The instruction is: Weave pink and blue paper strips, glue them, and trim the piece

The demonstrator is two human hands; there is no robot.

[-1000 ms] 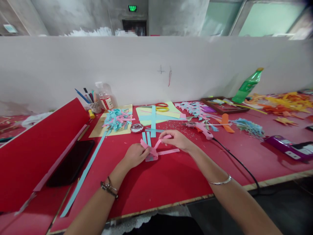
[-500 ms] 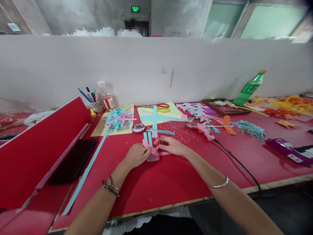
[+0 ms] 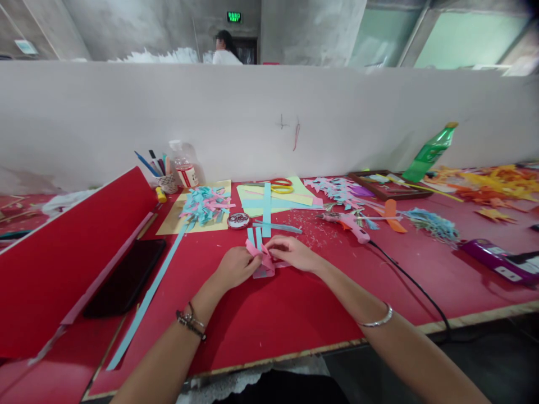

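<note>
Pink paper strips [image 3: 264,262] and pale blue paper strips [image 3: 255,237] are folded over one another in front of me. My left hand [image 3: 237,267] pinches the left side of the pink strips between thumb and fingers. From the right, my right hand [image 3: 292,252] has its fingers closed at the upper right of the same pink strips. A pink tail sticks out under the right hand. Just behind the hands lie a long blue paper strip [image 3: 266,210] and a small round tin [image 3: 238,220].
A pink glue gun [image 3: 352,224] with a black cord lies to the right, near an orange stick [image 3: 392,216]. Scissors [image 3: 281,186] rest on paper sheets at the back. A phone [image 3: 126,278] and a red board [image 3: 80,252] are at left. A green bottle [image 3: 432,151] leans at back right.
The pink end that stood up by my right hand is now folded down into the strips. My right hand has moved slightly left. Beyond the partition, a person's head has risen into view.
</note>
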